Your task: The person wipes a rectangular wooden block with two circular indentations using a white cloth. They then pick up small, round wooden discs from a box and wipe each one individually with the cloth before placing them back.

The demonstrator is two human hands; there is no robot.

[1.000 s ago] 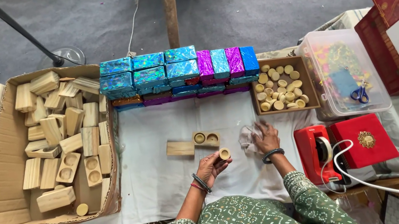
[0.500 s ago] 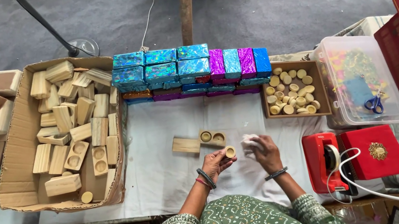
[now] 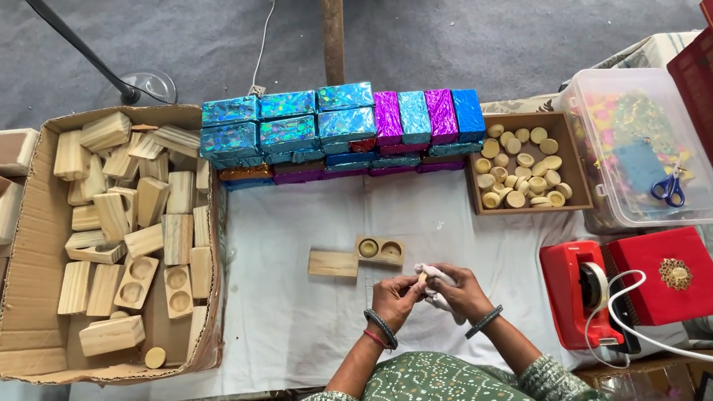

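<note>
**Hands drawn together over the white wrapper**

A second ago the left hand held a small round wooden disc apart from the right hand, which rested on a crumpled clear wrapper lying on the bench. Now both hands have closed in on each other just in front of the person's chest, fingers clenched around a pale wrapped bundle; the disc no longer shows, so it seems to be inside the wrapping, though I cannot tell for sure. Just beyond the hands sits a wooden block with two round hollows, a plain wooden block beside it. Further off to the right lies the tray of discs, left the cardboard box of blocks.
</note>
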